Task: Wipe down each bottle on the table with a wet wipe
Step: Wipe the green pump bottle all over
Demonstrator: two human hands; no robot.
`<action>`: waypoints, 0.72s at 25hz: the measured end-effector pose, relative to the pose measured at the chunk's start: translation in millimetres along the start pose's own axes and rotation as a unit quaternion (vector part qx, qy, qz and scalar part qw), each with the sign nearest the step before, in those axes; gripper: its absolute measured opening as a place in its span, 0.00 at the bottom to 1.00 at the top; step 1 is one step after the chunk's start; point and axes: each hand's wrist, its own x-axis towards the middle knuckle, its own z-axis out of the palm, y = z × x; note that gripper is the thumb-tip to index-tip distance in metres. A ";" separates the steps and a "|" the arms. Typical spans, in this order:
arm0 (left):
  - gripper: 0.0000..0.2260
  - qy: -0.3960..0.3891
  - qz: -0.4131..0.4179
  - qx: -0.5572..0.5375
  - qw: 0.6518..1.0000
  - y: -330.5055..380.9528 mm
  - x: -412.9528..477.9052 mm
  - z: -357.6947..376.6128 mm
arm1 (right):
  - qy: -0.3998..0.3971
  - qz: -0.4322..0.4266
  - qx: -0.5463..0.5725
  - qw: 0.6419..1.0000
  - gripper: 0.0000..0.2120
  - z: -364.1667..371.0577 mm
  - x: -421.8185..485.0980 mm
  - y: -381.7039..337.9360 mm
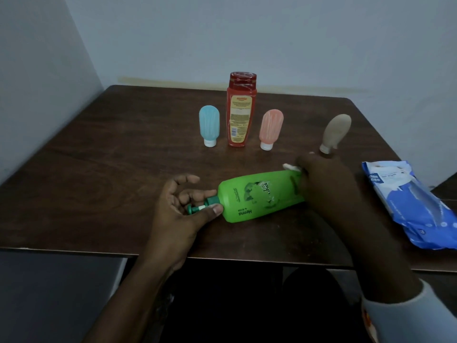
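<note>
Left grip (178, 209) pinches the green pump bottle (259, 196) by its neck; right grip (321, 184) clutches a wet wipe (290, 167) at its base. Hard rubbing could twist the bottle loose.

Pale right sleeve (408, 315), left forearm (138, 288) bare

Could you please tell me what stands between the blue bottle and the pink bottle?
The red bottle stands upright between the blue bottle and the pink bottle, as the head view shows.
</note>
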 end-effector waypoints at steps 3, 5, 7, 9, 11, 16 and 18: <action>0.31 -0.004 0.001 0.013 1.000 -0.6 -0.7 -1.1 | -0.025 -0.107 0.061 0.992 0.12 17.5 -18.6 -58.5; 0.30 -0.010 0.006 0.022 1.000 -1.0 -2.1 -0.8 | -0.040 -0.207 0.064 0.975 0.19 27.4 -28.8 -90.5; 0.27 -0.005 0.014 0.022 1.000 -2.4 -3.4 0.9 | -0.043 -0.244 0.046 0.968 0.23 32.1 -25.7 -88.6; 0.18 0.011 0.024 0.029 0.999 -5.0 -2.9 2.7 | -0.021 -0.186 0.031 0.982 0.24 28.4 -19.2 -61.1; 0.09 0.010 0.035 0.046 0.998 -8.5 -1.2 2.4 | 0.024 -0.098 0.041 0.994 0.20 16.7 -15.8 -30.7; 0.10 -0.011 0.015 0.057 0.998 -7.1 -1.7 -2.0 | 0.033 0.006 0.049 0.998 0.09 -2.5 -8.4 5.1; 0.14 -0.013 0.022 0.091 0.996 -5.2 -4.3 -1.2 | 0.078 0.018 0.075 0.994 0.07 -5.0 -11.5 9.2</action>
